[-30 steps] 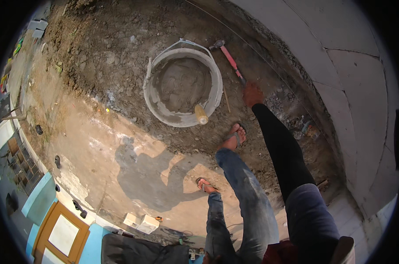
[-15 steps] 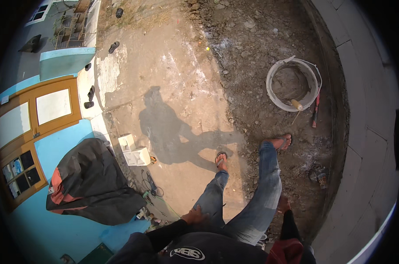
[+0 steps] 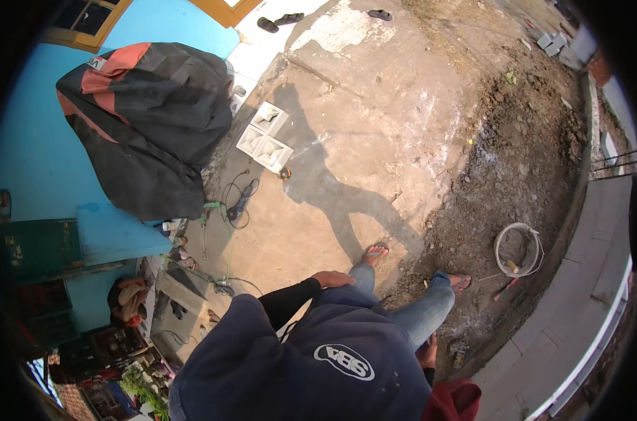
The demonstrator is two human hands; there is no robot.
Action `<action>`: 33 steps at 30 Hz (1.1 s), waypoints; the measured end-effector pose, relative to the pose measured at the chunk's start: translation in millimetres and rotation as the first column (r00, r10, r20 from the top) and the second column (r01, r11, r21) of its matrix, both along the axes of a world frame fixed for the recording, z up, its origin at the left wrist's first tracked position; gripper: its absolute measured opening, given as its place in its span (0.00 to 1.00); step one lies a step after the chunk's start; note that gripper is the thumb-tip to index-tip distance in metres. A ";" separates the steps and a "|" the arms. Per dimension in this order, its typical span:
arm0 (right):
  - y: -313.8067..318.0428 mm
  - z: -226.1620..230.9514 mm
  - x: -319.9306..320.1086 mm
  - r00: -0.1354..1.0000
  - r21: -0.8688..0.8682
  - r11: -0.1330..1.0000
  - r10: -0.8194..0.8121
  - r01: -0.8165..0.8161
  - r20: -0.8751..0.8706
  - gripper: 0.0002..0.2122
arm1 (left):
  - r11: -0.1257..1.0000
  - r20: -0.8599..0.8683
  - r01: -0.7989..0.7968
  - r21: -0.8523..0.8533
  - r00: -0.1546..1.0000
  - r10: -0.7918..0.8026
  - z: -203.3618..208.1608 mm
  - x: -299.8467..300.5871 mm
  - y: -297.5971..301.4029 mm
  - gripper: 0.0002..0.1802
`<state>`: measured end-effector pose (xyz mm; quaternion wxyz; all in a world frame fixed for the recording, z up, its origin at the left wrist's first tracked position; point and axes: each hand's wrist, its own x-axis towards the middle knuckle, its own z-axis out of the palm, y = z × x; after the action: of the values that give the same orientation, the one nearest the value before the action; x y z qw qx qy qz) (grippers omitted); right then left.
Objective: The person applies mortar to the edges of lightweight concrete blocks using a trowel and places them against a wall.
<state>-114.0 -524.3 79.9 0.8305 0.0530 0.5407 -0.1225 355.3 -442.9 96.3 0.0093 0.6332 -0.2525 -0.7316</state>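
Observation:
My left hand [image 3: 334, 279] lies flat on my left thigh, its fingers stretched out and holding nothing. Beside my right leg hangs my right hand [image 3: 428, 352]; its fingers are mostly hidden and I cannot see what is in them, if anything. I stand in flip-flops, the left foot [image 3: 376, 255] on concrete and the right foot [image 3: 460, 282] on dug soil. Ahead of the right foot is a round white bucket [image 3: 499, 261] with grey mortar inside and a wooden-handled tool [image 3: 512, 267] at its rim. A red-handled tool [image 3: 506, 289] lies close by on the soil.
At the left stands something large under a black and red cover [image 3: 157, 119]. Pale moulded blocks [image 3: 269, 149] sit near it. A corded power tool [image 3: 241, 201] and loose cables lie on the concrete. A grey block wall [image 3: 578, 302] bounds the right; sandals [image 3: 280, 21] lie by the house.
My view has swung left and back, showing more of the house side and my torso. The bucket now appears farther right and lower. My left hand stays on the thigh.

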 end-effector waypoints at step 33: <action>-319.2 4.1 78.0 0.416 0.051 0.465 0.830 -0.884 -0.371 0.35 | 0.905 0.094 -0.422 -0.063 0.900 0.426 12.5 41.4 -249.9 0.81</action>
<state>-36.0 -843.4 84.1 0.6681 -0.3167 0.6161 0.2717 396.7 -692.8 108.8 0.1677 0.7104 -0.1236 -0.6722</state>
